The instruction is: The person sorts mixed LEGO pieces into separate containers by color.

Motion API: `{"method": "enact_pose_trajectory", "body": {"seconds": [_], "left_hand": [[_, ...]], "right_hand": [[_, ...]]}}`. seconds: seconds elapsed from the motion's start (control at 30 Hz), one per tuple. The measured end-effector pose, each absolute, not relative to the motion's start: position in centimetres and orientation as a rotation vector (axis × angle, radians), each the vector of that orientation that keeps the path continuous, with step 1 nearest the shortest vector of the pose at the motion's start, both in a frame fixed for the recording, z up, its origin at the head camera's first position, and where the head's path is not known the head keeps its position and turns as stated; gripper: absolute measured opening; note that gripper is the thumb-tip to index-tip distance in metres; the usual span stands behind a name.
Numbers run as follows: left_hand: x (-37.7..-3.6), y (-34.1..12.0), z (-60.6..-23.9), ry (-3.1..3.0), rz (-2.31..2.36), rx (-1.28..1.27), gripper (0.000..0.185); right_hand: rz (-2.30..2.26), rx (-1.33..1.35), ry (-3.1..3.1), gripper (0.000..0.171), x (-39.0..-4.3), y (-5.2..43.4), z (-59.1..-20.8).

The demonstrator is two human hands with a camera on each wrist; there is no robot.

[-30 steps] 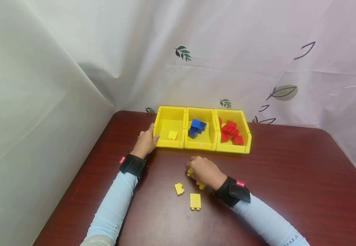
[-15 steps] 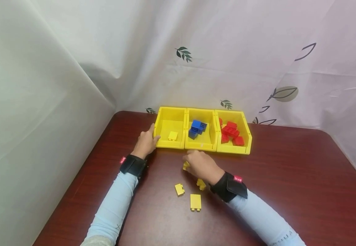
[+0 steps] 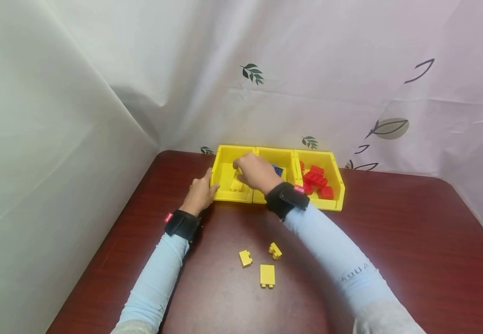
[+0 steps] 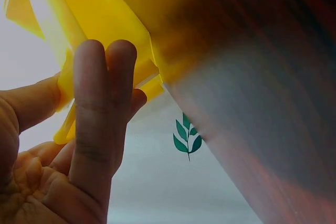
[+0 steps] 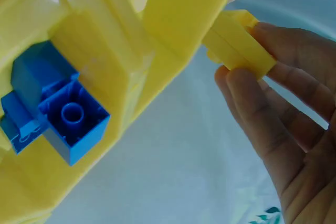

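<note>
One yellow brick (image 5: 236, 45), plastic, studded on one face, tilted, pinched between thumb and fingertips of the right hand (image 3: 258, 172), over the bin. One yellow bin (image 3: 226, 172), open-topped, upright, its outer side wall between thumb and fingers of the left hand (image 3: 198, 194); inside, another yellow brick (image 3: 236, 187), lying just below the right fingertips.

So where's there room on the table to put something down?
Lots of table lies bare right of the right sleeve. There's also a patch between the left sleeve and loose yellow bricks. The bin holding red bricks is crowded.
</note>
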State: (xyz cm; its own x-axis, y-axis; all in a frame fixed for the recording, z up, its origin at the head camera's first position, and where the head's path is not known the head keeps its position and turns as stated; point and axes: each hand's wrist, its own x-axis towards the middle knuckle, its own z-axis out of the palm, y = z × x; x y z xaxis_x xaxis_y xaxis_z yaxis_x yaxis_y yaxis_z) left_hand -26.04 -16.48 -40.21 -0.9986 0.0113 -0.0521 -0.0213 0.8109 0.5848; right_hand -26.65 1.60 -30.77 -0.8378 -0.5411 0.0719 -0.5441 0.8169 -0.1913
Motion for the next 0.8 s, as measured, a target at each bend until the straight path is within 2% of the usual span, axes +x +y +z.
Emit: {"method": "enact_pose_trajectory", "body": {"seconds": [0.27,0.8], "left_hand": [[-25.8,-16.5,-40.1,2.923,0.95,-0.021,0.073],[-26.0,-16.4,-40.3,2.941,0.934,-0.009,0.072]], "right_hand": [[0.332,0.822,-3.048,0.029,-29.0,0.5,-31.1],[0.13,0.744,-3.125,0.021,-30.3,-1.4,-34.3]]}}
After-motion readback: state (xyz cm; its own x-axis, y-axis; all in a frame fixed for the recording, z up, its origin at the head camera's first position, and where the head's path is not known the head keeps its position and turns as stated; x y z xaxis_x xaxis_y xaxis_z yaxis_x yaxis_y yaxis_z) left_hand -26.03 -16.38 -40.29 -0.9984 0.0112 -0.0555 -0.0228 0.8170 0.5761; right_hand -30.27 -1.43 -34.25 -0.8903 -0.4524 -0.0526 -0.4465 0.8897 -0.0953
